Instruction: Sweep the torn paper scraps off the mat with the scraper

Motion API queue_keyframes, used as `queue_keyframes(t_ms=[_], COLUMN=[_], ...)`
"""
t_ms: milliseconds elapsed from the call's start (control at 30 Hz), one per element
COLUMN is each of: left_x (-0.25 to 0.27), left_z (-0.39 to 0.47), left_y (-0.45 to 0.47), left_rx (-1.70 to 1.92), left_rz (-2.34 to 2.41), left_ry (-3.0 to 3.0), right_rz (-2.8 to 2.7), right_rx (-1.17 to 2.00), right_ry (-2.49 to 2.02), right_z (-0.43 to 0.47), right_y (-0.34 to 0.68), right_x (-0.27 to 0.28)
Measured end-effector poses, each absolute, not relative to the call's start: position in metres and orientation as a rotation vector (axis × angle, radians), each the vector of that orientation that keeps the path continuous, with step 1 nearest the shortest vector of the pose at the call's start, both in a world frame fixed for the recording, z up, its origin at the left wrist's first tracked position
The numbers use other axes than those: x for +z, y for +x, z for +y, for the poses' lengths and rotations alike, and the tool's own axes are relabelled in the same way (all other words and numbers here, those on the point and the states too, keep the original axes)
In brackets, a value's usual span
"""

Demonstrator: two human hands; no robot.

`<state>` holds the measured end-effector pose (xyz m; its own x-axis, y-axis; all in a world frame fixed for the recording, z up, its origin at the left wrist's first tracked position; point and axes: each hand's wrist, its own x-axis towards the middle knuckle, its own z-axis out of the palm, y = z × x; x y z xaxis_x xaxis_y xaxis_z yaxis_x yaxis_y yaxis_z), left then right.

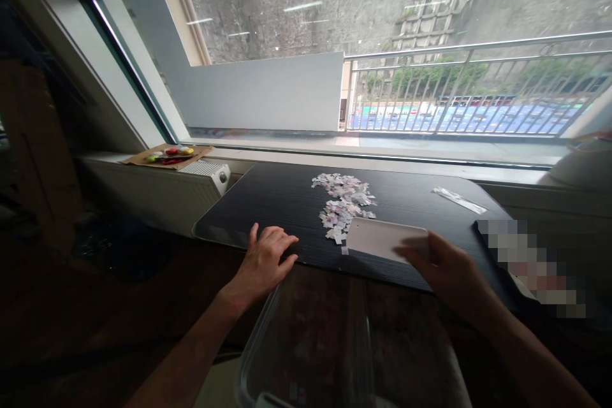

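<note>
My right hand grips the right end of a flat, pale rectangular card, its fingers wrapped round that end. The card's left edge is against or close beside a heap of small white and pinkish paper scraps on the dark table. One loose scrap lies near the card's lower left corner. My left hand is at the table's front edge with fingers apart and slightly bent, holding nothing. Below the edge, between my arms, a clear plastic bin has some small pale bits in it.
A narrow white strip lies at the table's right. Beyond it is a dark item with a blurred-out surface. A radiator at left bears cardboard with colourful items. The window ledge borders the table's far side.
</note>
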<state>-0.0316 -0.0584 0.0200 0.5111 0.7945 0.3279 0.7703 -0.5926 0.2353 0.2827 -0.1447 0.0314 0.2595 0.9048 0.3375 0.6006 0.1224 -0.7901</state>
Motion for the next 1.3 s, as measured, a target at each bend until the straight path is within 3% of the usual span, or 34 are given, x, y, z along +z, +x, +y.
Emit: queue_keyframes(t_ms=[267,533,1300], left_x=[0.025,0.022,0.019], left_z=[-0.068,-0.071,-0.065], left_y=[-0.037,-0.037,-0.043], left_rx=[0.596,0.598,0.581], left_rz=[1.379,1.36,1.347], left_ry=[2.716,2.75,2.749], right_rz=[-1.519,-1.343,-1.263], right_rx=[0.048,0.472,1.199], right_ry=[-1.782,-1.612,-1.425], right_z=[-0.169,-0.153,-0.121], right_y=[0.312,0.317,0.333], right_x=[0.053,0.041,0.056])
